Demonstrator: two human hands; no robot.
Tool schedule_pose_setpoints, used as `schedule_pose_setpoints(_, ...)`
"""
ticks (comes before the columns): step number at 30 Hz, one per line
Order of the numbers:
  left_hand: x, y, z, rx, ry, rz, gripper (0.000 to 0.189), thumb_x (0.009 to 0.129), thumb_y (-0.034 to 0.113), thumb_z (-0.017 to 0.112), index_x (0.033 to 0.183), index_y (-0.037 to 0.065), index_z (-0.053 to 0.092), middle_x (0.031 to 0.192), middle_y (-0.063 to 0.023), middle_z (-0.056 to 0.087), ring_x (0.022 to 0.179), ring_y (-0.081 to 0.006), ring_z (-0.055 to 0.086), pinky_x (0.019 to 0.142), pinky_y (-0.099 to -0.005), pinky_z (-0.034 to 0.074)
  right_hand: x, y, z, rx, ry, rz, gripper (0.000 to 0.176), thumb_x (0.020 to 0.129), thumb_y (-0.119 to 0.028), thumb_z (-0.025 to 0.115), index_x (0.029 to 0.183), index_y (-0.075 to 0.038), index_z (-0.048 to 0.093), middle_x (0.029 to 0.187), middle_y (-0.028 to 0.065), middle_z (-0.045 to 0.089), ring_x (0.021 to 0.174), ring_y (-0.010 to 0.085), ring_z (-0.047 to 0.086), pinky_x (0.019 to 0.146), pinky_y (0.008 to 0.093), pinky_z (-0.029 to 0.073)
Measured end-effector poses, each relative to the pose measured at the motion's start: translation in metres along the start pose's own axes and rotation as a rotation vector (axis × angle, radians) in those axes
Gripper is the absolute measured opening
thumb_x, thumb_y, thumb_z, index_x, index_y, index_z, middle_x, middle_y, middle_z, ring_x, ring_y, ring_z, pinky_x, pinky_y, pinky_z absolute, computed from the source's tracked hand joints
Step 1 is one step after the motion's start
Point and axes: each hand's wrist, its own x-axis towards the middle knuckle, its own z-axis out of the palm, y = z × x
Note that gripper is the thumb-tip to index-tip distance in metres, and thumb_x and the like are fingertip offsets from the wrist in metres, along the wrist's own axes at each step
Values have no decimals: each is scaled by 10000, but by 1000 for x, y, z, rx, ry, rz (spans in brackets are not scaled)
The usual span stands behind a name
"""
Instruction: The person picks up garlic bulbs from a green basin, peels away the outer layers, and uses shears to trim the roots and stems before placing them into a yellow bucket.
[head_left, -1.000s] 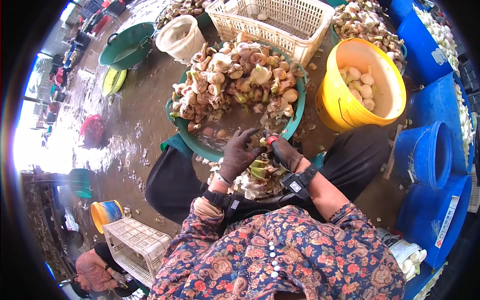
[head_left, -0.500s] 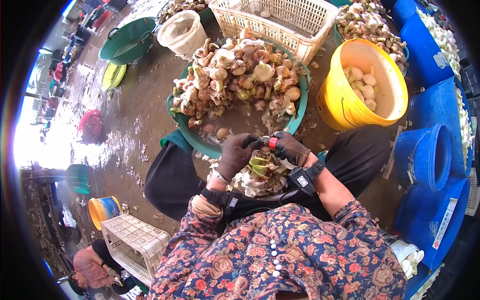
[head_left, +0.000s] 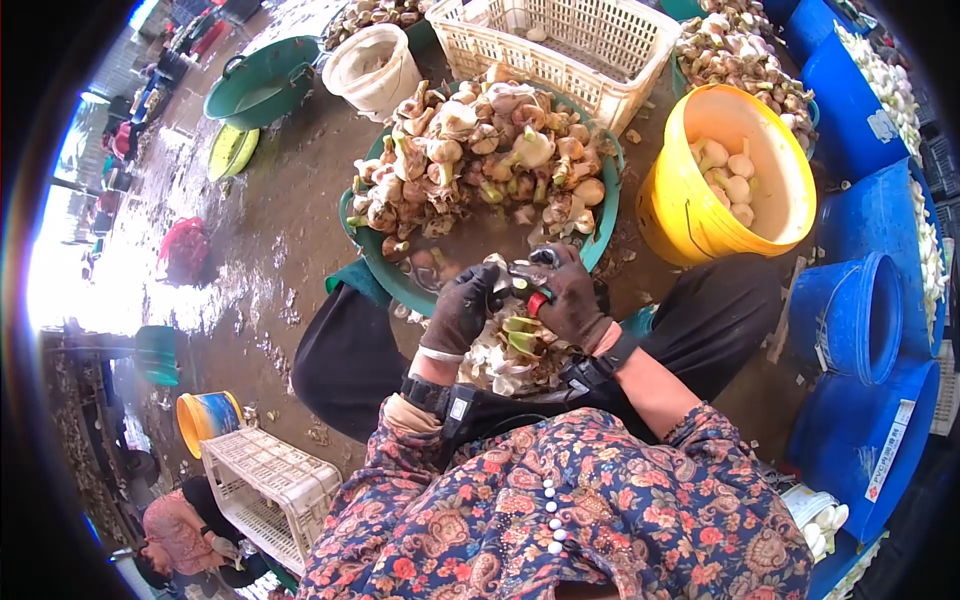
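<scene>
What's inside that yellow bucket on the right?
The yellow bucket holds several pale peeled bulbs against its inner wall. Its near wall hides the bottom, so any more there cannot be seen.

Both hands meet just over the near rim of the round green plastic basin (head_left: 395,288). The dark-gloved left hand (head_left: 458,312) curls its fingers closed. The right hand (head_left: 572,300) is fisted, knuckles up. Both forearms angle inward, with black-strapped wrists.
</scene>
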Motion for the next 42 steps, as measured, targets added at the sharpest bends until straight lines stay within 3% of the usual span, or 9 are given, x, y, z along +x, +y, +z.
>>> schedule_pose_setpoints(2, 2, 13, -2, -349, 23, -314, 191, 892, 111, 541, 1021, -24, 581, 865, -50, 606, 746, -97, 568, 679, -240, 468, -2, 3, 9, 10, 47, 34, 273, 720, -113, 657, 991, -79, 637, 951, 100, 593, 942, 271, 541, 831, 358, 428)
schedule_pose_setpoints(4, -5, 19, 6, -505, 122, -339, 119, 879, 77, 549, 919, -22, 603, 866, -36, 601, 747, -96, 555, 688, -226, 451, -3, 17, 27, 1144, 126, 682, 210, 774, -66, 602, 981, -39, 624, 910, 50, 611, 861, 177, 568, 752, 297, 452)
schedule_pose_setpoints(16, -22, -10, -6, 795, -605, -177, 435, 688, 401, 718, 934, 50, 649, 789, -128, 655, 734, -276, 633, 656, -352, 482, -22, 62, 41, 2152, 23, 1238, 327, 911, -383, 422, 988, -112, 586, 721, 24, 596, 563, 147, 523, 442, 253, 417)
schedule_pose_setpoints(20, -4, -1, 0, 248, -44, -88, 457, 755, 308, 712, 1038, -29, 591, 931, -130, 632, 881, -186, 597, 788, -314, 477, -18, 56, 42, 1918, 63, 1247, 329, 891, -416, 431, 965, -138, 590, 686, 21, 582, 534, 143, 499, 427, 248, 386)
schedule_pose_setpoints(26, 21, -58, -22, 175, -463, -346, 362, 796, 232, 658, 1043, -23, 586, 844, -107, 649, 787, -150, 616, 709, -271, 481, -38, 119, 87, 643, -223, 692, 297, 867, -306, 571, 877, -18, 645, 759, 11, 611, 676, 144, 557, 608, 276, 439)
schedule_pose_setpoints(28, 37, -103, -42, 582, 234, -405, 532, 709, 405, 690, 1030, -10, 601, 908, -152, 658, 786, -274, 647, 698, -338, 504, -5, 94, 38, 1152, -183, 1034, 331, 883, -327, 541, 989, -25, 626, 814, 51, 639, 719, 209, 599, 643, 310, 464)
schedule_pose_setpoints(33, 62, -102, -58, 748, 274, -707, 665, 642, 508, 686, 1037, -19, 595, 1005, -206, 624, 945, -326, 605, 822, -376, 466, 77, 76, -48, 2131, 211, 709, 614, 881, -572, 367, 1139, -44, 547, 966, 121, 649, 751, 254, 633, 676, 360, 509)
schedule_pose_setpoints(38, 75, -143, -40, 681, 145, -639, 643, 632, 461, 737, 1052, -2, 585, 1029, -179, 621, 967, -314, 594, 839, -373, 455, 52, 66, -12, 1312, 5, 1058, 621, 842, -650, 371, 972, -90, 605, 725, 6, 626, 585, 137, 582, 484, 264, 444)
schedule_pose_setpoints(42, 62, -107, -28, 298, -77, -385, 569, 664, 453, 721, 985, -6, 619, 915, -148, 657, 844, -256, 637, 752, -342, 484, 15, 62, 51, 650, 130, 653, 252, 791, -255, 620, 781, -3, 631, 677, 158, 619, 611, 223, 601, 573, 357, 480)
